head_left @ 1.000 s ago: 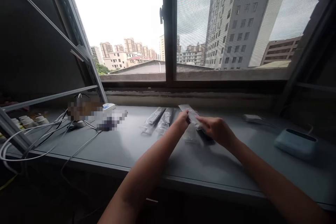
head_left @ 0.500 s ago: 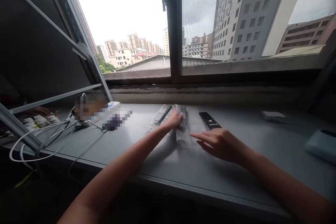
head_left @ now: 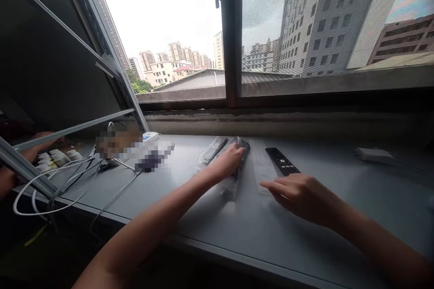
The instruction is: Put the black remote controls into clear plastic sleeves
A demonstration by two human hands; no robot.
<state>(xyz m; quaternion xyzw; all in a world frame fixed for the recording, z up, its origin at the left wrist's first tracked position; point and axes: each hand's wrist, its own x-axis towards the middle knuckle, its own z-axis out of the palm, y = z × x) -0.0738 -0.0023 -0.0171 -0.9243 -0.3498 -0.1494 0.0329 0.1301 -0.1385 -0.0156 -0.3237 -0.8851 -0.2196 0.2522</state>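
Note:
My left hand (head_left: 232, 159) is closed over a dark remote control in a clear plastic bag (head_left: 229, 188), which lies slantwise on the desk. Its fingertips are partly hidden. Just left of it lies another bagged dark item (head_left: 212, 150), also in clear plastic. My right hand (head_left: 295, 193) is open, palm down, its fingers stretched to the left. The index fingertip is at the near edge of a flat, clear plastic sleeve (head_left: 262, 167). Right of that sleeve, a bare black remote control (head_left: 281, 160) lies with its buttons up, its near end close behind my right knuckles.
White cables (head_left: 68, 176) loop over the grey desk's (head_left: 217, 230) left side, near a metal rack post (head_left: 111, 61). Several white bottles (head_left: 59, 157) stand behind it, beside another person's arm (head_left: 35, 144). A white box (head_left: 375, 154) lies at right, below the window.
My left hand has curled over the bagged remote, whose near end has swung slightly left and towards me. My right hand stays by the clear sleeve. The view has shifted slightly.

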